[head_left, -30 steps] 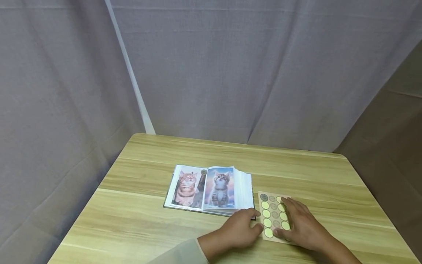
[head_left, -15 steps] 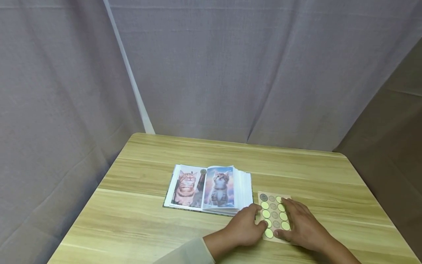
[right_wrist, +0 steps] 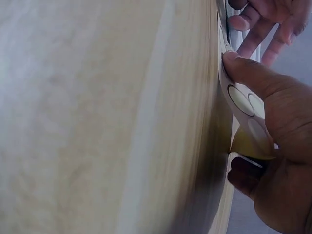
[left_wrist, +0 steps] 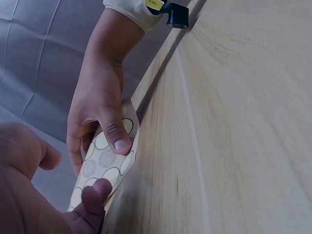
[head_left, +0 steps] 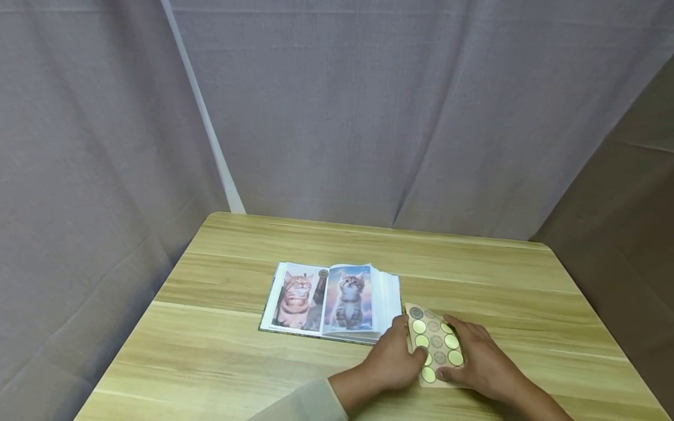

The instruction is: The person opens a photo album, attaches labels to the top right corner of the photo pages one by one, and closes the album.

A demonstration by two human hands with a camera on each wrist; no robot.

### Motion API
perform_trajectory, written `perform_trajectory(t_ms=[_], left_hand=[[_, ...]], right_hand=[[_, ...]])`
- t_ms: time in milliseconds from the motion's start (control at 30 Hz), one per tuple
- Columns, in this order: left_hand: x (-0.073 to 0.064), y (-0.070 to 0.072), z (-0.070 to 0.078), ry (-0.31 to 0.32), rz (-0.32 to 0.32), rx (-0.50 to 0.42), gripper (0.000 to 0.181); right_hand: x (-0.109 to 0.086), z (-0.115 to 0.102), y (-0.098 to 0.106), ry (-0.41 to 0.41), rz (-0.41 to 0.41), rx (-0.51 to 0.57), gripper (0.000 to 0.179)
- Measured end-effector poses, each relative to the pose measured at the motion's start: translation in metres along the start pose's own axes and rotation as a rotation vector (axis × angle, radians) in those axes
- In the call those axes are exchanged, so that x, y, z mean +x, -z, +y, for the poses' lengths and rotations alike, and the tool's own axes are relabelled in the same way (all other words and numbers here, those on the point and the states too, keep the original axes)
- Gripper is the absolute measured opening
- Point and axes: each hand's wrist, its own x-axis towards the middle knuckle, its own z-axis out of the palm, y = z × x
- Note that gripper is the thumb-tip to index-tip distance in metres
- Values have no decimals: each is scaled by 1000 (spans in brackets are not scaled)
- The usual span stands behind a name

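A tan sheet of round stickers [head_left: 436,341], several yellow and others brown or dark, lies between the two hands at the table's right front. My left hand [head_left: 394,361] pinches its left edge, thumb on top and fingers at the side. On the right part of the sheet, my right hand [head_left: 484,363] grips with the thumb over the near corner and fingers around the far edge. The sheet [right_wrist: 248,114] bows in the right wrist view. Left of the hands lies an open photo album [head_left: 387,304] showing two cat pictures, with a round dark sticker [head_left: 323,273] on the left page.
The wooden table [head_left: 210,362] has a light wood-grain top. Grey curtains [head_left: 326,117] hang behind it and at both sides. The album's near right corner is close beside the left hand.
My left hand has shifted up and right onto the sheet's left edge and now pinches it. The sheet has tilted and bowed a little. My right hand stays at the sheet's right side.
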Motion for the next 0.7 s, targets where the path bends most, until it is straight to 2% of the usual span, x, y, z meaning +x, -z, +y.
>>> perform_trajectory(t_ms=[267,500,700], left_hand=[[4,-2,-1,29,60,-171,65],[5,0,1,-15,151,-188,54],[5,3,2,-23,152,-214,49]], right_hand=[[-1,-2,2,10,-8,45,113],[-3,-2,5,41,-17,50,113],[-5,-4,6,121,38,12,109]])
